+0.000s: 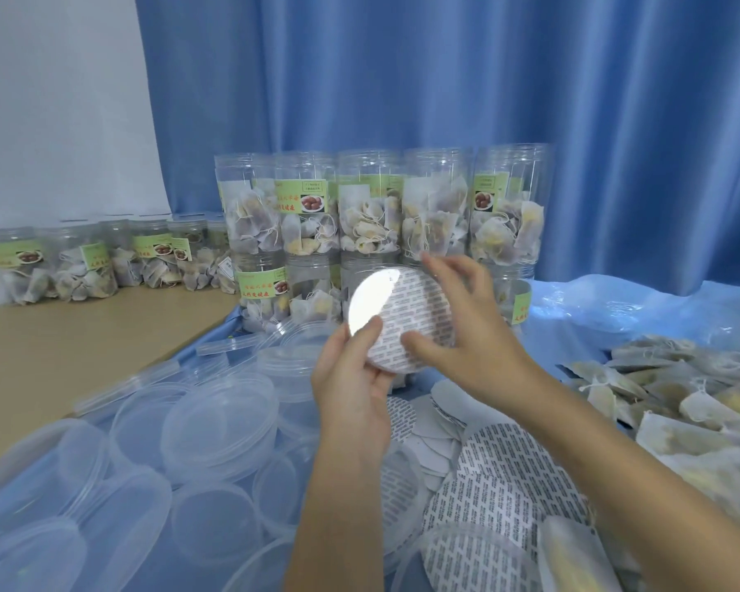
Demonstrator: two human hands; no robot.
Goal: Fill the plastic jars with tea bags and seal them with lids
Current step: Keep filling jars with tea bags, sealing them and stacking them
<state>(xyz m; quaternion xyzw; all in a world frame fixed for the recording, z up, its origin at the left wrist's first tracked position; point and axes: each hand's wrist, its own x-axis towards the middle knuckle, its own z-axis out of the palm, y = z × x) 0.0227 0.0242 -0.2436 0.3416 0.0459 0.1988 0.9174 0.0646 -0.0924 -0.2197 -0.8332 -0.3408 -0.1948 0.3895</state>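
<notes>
Both hands are raised in front of the stacked jars, sharing one round lid (406, 320) fitted with a printed foil liner, its inner face turned toward the person and catching a bright glare on its left part. The left hand (353, 378) grasps the lid from below, thumb pressed on the liner's face and fingers wrapped behind the rim. The right hand (458, 331) pinches the lid's right side, thumb on the printed face, fingers curved over the upper edge.

Behind the lid, filled plastic jars (372, 207) stand two tiers high against a blue curtain (445, 70), tea bags visible through their clear walls and green labels on their sides. A lower row of filled jars (82, 262) sits further left on a tan tabletop (60, 343).

Below the hands, a heap of clear plastic lids (189, 425) covers a blue sheet (616, 309). Loose printed foil liners (509, 476) lie just beside them, under the right forearm. A pile of loose tea bags (680, 390) spreads along the right.
</notes>
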